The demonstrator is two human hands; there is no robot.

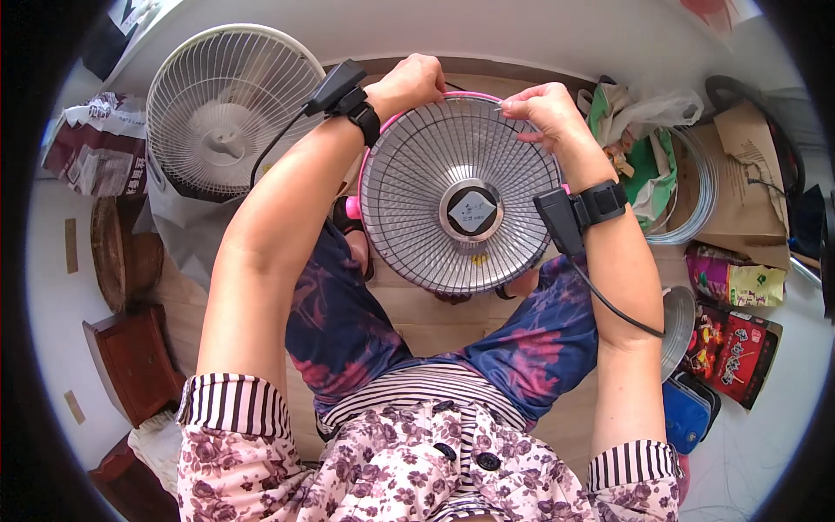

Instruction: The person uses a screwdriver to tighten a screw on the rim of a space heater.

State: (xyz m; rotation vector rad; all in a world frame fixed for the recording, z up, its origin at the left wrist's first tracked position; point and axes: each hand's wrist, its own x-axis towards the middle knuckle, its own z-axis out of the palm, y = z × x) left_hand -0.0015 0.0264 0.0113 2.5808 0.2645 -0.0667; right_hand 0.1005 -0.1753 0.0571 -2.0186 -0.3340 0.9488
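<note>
A round dish heater (520, 228) with a pink rim, a dark wire grille and a silver reflector stands between my knees, its front tilted up toward me. In its middle sits a round hub (470, 211) with a pale diamond label. My left hand (412, 82) is closed on the upper left of the rim, its fingertips partly hidden. At the upper right of the grille, my right hand (550, 117) pinches with thumb and forefinger. A small shiny bit shows at those fingertips, too small to name. The other right fingers curl over the grille edge.
At the far left stands a white fan grille (228, 113), beside a maroon bag (103, 146). Wooden stools (137, 357) line the left wall. To my right are coiled clear tubing (696, 204), cardboard (739, 165), food packets (735, 277) and a blue case (691, 418).
</note>
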